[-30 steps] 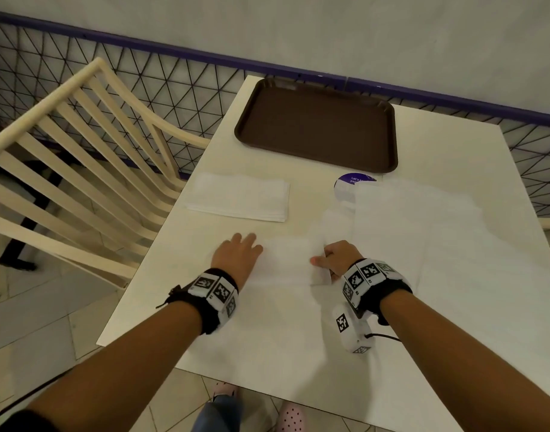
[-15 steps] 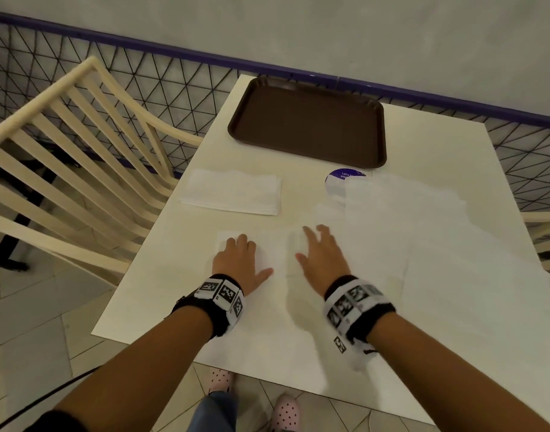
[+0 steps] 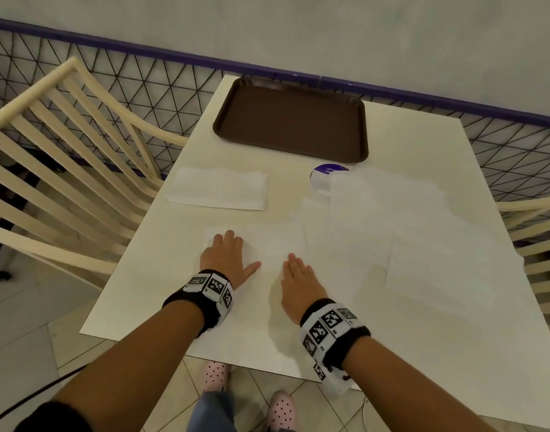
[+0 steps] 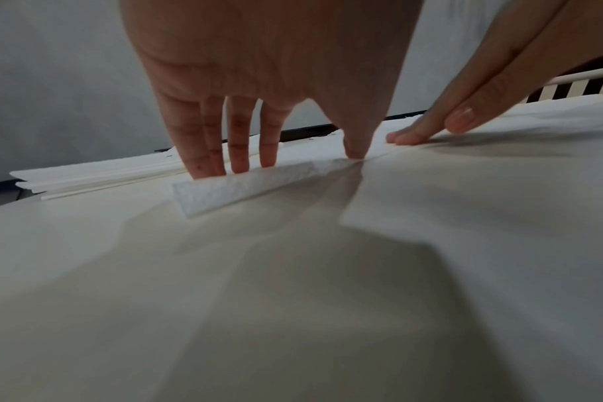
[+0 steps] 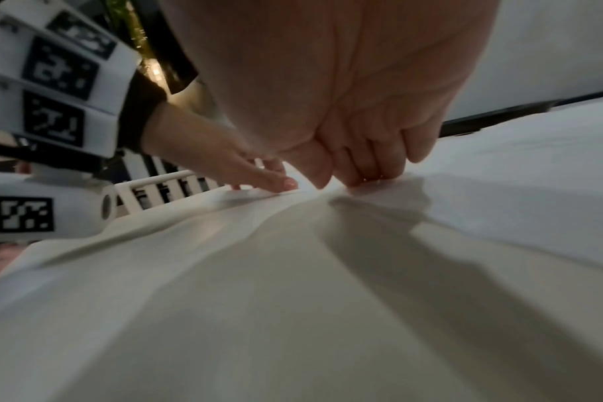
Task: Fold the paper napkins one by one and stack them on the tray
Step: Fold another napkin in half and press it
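Note:
A brown tray (image 3: 291,120) lies at the table's far side with nothing on it. Nearer me, a white paper napkin (image 3: 275,241) lies folded flat on the table. My left hand (image 3: 227,255) presses its left part with straight fingers (image 4: 224,152). My right hand (image 3: 297,275) lies flat on its near right part, fingers together. Both hands touch the paper without gripping it. A stack of folded napkins (image 3: 219,188) sits to the left, between the tray and my hands. Unfolded napkins (image 3: 408,232) are spread over the right half of the table.
A purple round sticker (image 3: 325,171) shows on the table in front of the tray, partly under the spread napkins. Cream slatted chairs stand at the left (image 3: 64,145) and the right (image 3: 535,232). A black mesh fence (image 3: 142,82) runs behind the table.
A second ago my right hand pinched the napkin's edge; it has let go, flattened onto the paper and slid back toward me. My left hand has stayed pressing the napkin's left part.

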`<state>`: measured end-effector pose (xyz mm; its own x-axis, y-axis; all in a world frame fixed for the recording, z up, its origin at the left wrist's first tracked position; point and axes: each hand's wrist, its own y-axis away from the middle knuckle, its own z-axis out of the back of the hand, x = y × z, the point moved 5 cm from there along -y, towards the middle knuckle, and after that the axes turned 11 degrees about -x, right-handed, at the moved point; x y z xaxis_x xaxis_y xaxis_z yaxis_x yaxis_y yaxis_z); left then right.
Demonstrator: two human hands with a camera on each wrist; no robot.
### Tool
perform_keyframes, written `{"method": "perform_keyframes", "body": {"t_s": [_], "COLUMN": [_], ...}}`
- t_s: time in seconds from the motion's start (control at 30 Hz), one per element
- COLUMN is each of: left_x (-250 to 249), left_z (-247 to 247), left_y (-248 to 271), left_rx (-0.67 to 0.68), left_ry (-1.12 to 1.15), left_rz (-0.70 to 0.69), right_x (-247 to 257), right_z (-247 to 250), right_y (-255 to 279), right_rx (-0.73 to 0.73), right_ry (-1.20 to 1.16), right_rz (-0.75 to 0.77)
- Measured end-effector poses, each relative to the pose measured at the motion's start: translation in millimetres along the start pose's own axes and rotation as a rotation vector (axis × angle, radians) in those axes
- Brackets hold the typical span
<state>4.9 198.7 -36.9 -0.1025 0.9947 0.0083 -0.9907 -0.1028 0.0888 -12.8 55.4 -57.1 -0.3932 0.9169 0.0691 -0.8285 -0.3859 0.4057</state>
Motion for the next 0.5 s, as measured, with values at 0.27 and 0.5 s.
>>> {"method": "perform_keyframes", "body": {"t_s": [0.27, 0.5], "left_x": [-9, -54], "left_z": [3, -14], "left_y": [13, 43], "left_rx": [-0.049, -0.062], "left_ry": [0.164, 0.125], "left_rz": [-0.088, -0.378], "right_x": [-7, -5], "right_z": [22, 41], "right_y": [-1, -5], "right_rx": [0.066, 0.066], "right_ry": [0.000, 0.019], "right_rz": [-0.015, -0.062]}}
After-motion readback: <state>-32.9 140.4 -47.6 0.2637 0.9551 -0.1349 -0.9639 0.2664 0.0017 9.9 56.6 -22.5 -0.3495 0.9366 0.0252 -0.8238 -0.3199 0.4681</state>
